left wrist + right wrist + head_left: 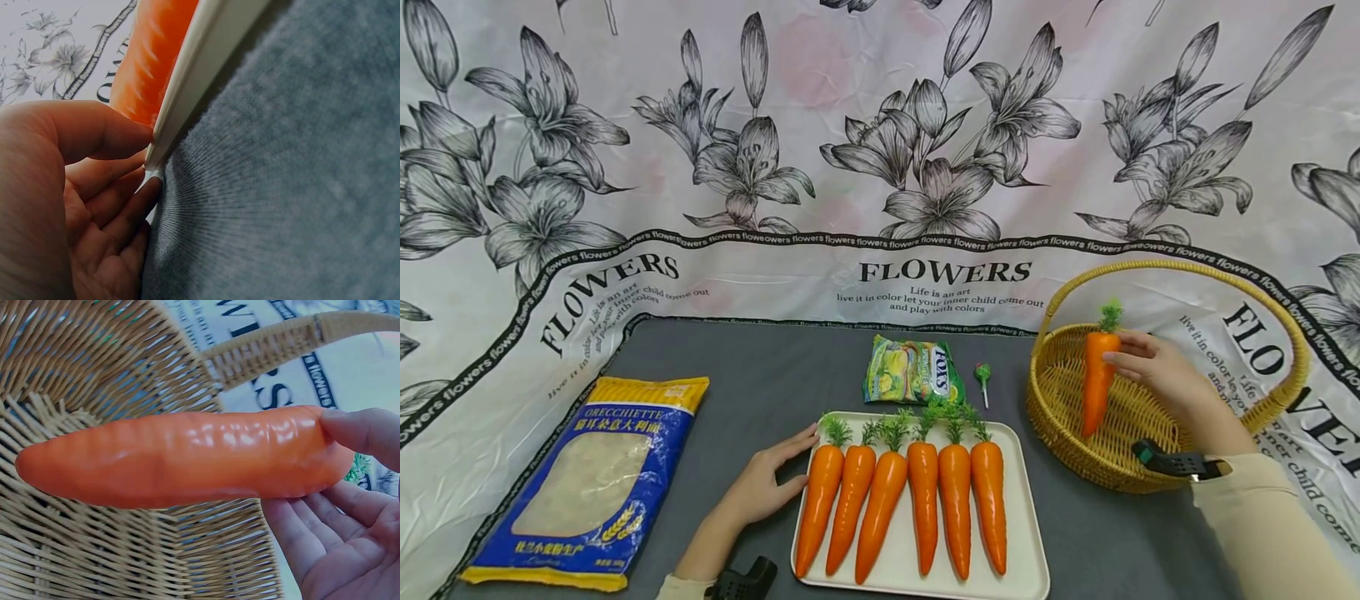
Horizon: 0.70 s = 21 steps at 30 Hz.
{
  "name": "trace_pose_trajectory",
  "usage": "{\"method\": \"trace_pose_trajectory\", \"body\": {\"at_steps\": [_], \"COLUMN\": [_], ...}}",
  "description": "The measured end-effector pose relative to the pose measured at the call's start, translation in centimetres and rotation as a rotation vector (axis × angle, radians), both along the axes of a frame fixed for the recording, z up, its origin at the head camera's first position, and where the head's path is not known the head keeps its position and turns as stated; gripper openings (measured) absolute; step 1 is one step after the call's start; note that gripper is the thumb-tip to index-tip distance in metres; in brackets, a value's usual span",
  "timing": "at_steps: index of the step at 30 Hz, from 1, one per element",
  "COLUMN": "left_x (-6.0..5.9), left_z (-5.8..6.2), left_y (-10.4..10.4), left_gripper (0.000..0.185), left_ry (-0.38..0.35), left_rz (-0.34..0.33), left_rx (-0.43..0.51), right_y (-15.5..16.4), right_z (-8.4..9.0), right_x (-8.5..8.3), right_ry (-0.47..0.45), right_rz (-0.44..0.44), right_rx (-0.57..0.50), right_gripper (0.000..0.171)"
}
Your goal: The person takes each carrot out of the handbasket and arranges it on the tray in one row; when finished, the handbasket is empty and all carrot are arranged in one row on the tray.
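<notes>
Right hand: the right hand (1157, 371) is pinching a carrot (1097, 379) near its leafy top, thumb and fingers closed on the thick end, so the tip is hanging point-down over the bowl of the wicker basket (1060, 400); the right wrist view is showing the carrot (181, 459) held just above the weave, not resting on it.
Left hand: the left hand (767, 483) is lying with fingers straight against the left edge of the white tray (1022, 533), left of the basket; it seems to be steadying the tray. In the left wrist view the fingertips (134, 134) are touching the tray rim (200, 75).
Tray load: six carrots (910, 496) are lying side by side, green tops pointing away from the person.
Behind the tray: a candy bag (913, 371) and a small lollipop (982, 379) are sitting left of the basket.
Far from the basket: a blue pasta bag (591, 479) is lying flat on the grey cloth (760, 375).
</notes>
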<state>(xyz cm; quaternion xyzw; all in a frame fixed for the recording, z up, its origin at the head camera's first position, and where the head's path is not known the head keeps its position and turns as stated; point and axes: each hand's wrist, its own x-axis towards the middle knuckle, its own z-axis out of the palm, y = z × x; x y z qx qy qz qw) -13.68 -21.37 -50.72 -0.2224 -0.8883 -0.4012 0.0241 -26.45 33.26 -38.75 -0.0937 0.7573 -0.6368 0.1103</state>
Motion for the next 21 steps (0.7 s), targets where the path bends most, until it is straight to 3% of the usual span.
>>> {"method": "trace_pose_trajectory", "body": {"at_steps": [3, 12, 15, 21], "left_x": [-0.1, -0.1, -0.2, -0.2], "left_z": [0.1, 0.3, 0.3, 0.3], "left_y": [0.0, 0.0, 0.0, 0.0], "left_gripper": [0.05, 0.051, 0.05, 0.05], "left_ry": [0.007, -0.008, -0.016, -0.004], "left_rz": [-0.002, 0.01, 0.011, 0.01], "left_rx": [-0.001, -0.006, -0.006, -0.014], "right_y": [0.1, 0.6, 0.5, 0.3], "right_z": [0.6, 2.9, 3.4, 3.7], "right_x": [0.4, 1.8, 2.5, 4.0], "right_ry": [0.013, 0.038, 0.057, 0.111], "right_rz": [0.014, 0.081, 0.114, 0.148], "right_rx": [-0.133, -0.456, -0.493, -0.425], "right_gripper": [0.025, 0.033, 0.034, 0.037]}}
